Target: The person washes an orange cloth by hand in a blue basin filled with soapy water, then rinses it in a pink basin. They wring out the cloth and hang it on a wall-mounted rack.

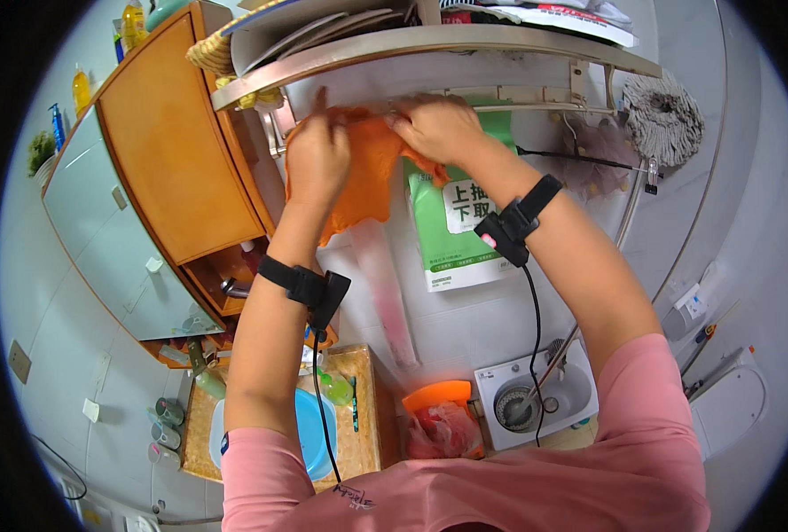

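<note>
An orange cloth (367,179) hangs at the metal rail (540,106) below a wall shelf. Its left upper part is pinched in my left hand (319,156), the thumb raised beside the rail. My right hand (440,126) grips the cloth's upper right part at the rail, its fingers slightly blurred. A crumpled corner dangles below my right wrist. Behind it, a green and white package (463,259) bearing writing hangs against the tiled wall. Each forearm wears a black strap with a small device and a cable.
Above the rail runs a loaded shelf (434,50). A wooden cabinet (174,146) with a mirrored door stands left. Below are a blue basin (312,432) on a counter, an orange bin (437,396) and a small sink (570,392). A mop head (665,120) hangs right.
</note>
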{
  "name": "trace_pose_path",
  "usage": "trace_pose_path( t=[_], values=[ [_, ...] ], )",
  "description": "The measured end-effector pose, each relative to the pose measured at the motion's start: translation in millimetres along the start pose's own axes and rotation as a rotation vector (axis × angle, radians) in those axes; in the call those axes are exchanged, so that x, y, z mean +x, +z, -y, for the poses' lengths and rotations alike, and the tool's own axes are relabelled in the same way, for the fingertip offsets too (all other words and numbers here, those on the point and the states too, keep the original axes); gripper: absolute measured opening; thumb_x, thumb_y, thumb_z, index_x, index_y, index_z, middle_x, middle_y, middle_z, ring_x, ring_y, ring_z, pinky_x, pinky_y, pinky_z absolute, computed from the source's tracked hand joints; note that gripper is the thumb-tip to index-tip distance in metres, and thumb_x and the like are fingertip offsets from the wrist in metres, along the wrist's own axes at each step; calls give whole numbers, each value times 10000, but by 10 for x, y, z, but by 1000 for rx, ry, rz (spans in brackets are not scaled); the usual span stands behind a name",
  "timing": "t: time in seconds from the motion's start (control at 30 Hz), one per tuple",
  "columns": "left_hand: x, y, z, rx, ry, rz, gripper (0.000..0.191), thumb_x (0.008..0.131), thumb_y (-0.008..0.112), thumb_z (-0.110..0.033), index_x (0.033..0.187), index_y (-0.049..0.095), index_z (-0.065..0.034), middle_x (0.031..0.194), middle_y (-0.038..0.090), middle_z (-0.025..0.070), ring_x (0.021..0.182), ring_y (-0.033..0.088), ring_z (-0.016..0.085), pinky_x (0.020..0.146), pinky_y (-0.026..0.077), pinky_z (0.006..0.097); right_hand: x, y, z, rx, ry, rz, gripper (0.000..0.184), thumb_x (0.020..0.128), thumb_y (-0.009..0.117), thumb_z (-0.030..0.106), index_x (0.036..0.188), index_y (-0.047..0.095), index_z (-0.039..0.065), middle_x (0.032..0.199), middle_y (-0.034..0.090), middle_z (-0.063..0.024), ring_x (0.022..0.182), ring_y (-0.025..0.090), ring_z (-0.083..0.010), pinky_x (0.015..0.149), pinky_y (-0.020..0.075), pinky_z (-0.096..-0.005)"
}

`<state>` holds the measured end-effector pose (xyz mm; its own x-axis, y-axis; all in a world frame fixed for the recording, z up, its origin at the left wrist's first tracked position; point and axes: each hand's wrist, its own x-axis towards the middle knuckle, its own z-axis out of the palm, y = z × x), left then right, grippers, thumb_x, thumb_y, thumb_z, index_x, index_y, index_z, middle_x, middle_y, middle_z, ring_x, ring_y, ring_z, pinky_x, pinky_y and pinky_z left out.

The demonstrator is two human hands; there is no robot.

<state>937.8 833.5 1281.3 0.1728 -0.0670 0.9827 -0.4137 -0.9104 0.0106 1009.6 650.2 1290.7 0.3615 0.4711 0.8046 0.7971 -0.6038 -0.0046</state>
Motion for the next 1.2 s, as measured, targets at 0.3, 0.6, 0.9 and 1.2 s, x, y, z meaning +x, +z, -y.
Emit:
trace_pose_path(
  t=[0.3, 0.6, 0.9, 1.2],
  values=[
    [-74, -195, 189, 577, 101, 67, 195, 843, 597, -223, 971, 689, -110, 996, 659, 65, 806, 607, 278, 767, 438, 414, -463, 171, 138, 314, 320, 26, 325, 859, 588, 330, 741, 624, 30, 708, 629, -114, 599, 587, -216, 525, 433, -352],
    [12, -314, 246, 266, -128, 128, 190, 835, 580, -230, 930, 708, -128, 969, 674, 78, 921, 610, 267, 845, 340, 412, 90, -227, -50, 1685, 284, -371, 178, 859, 517, 130, 843, 630, -7, 775, 620, -78, 643, 562, -185, 604, 470, -322],
    [10, -357, 171, 38, -405, -90, 262, 847, 550, -251, 852, 683, -25, 763, 653, 173, 771, 596, 312, 697, 454, 349, -58, -351, -713, 1559, 447, -147, 195, 862, 510, 123, 909, 602, -42, 895, 641, -112, 860, 610, -216, 830, 477, -329],
    [-159, -534, 123, -1155, -1090, 299, 273, 898, 566, -216, 1011, 605, 30, 1002, 639, 122, 934, 607, 189, 800, 482, 297, -913, -405, -336, 1752, 1067, 304, 400, 864, 628, 345, 1025, 577, -18, 960, 659, -116, 921, 656, -174, 720, 558, -292]
  ],
)
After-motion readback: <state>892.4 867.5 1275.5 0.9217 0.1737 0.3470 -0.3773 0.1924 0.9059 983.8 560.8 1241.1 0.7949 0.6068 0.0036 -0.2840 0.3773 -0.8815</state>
